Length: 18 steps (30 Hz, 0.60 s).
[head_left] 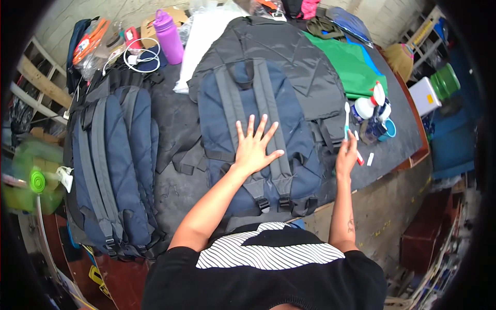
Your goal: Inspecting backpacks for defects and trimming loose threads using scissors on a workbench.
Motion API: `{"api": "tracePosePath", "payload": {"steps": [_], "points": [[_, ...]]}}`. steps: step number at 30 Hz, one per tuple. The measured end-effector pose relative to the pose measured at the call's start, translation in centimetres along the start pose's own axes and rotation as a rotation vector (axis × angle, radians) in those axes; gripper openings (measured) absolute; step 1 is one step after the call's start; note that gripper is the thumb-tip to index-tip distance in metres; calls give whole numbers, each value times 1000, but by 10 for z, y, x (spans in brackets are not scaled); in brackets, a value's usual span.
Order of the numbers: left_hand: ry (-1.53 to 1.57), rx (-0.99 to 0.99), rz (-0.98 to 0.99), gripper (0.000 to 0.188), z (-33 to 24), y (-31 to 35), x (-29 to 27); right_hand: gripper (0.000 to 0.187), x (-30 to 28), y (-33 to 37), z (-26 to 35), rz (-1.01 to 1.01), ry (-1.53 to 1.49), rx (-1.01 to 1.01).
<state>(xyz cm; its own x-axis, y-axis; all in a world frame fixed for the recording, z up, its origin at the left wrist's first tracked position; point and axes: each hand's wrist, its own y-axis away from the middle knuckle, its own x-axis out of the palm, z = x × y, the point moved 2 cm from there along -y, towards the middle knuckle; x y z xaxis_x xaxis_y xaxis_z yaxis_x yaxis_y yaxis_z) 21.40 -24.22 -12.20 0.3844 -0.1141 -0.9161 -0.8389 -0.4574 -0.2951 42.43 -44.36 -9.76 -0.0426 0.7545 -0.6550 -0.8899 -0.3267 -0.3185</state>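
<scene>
Flat on the middle of a dark blue backpack (297, 129) lies my left hand (253, 148), its fingers spread over the grey shoulder straps (228, 95). The backpack rests strap side up on the black tabletop. To the right of it, my right hand (346, 155) grips a toothbrush (346, 118) by its light blue handle, with the white bristled head pointing away from me. Just past that hand lie a small red and white item (360, 158) and a small white piece (370, 159). A spray bottle with a red and white trigger head (376, 94) stands farther back.
More dark blue backpacks (137, 155) are stacked at the left. Behind are a black padded bag (310, 67), green fabric (351, 67), a purple bottle (169, 39) and a coiled white cable (142, 56). A blue cup (388, 130) stands near the right edge; a fan (37, 181) is at far left.
</scene>
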Motion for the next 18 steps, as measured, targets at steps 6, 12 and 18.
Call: {"api": "tracePosePath", "payload": {"steps": [6, 12, 18], "points": [[10, 10, 131, 80, -18, 28, -1, 43, -34, 19, -57, -246, 753, -249], [23, 14, 93, 75, -18, 35, -11, 37, -30, 43, -46, 177, 346, 4], [269, -16, -471, 29, 53, -8, -48, 28, -37, 43, -64, 101, 312, -56]]}}
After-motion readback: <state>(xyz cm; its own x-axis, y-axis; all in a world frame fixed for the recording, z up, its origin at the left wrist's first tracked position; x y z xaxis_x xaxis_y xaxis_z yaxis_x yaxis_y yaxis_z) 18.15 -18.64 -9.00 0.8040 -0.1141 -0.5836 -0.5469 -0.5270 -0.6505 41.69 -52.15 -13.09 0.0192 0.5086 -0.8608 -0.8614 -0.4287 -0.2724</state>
